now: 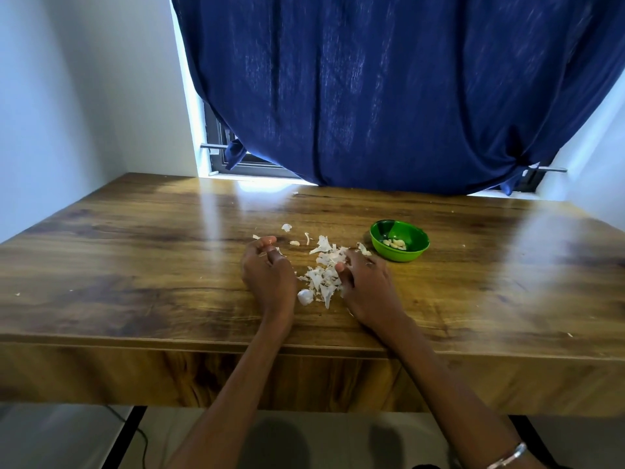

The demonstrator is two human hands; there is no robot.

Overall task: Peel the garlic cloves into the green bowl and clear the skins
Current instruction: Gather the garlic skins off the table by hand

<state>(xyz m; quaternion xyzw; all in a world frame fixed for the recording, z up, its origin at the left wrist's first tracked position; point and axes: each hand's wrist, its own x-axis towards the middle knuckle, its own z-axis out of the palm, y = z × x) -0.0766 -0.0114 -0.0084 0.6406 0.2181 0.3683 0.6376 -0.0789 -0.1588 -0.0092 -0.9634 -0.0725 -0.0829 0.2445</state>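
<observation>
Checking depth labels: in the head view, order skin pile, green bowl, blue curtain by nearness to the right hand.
1. skin pile, touching the right hand on its left side.
2. green bowl, just beyond, to the right.
3. blue curtain, far back behind the table.

A green bowl (399,240) is holding pale yellow cloves (395,244); white papery skins (323,275) are lying on the brown wood-grain counter (135,258); a navy curtain (389,89) is hanging behind.
</observation>
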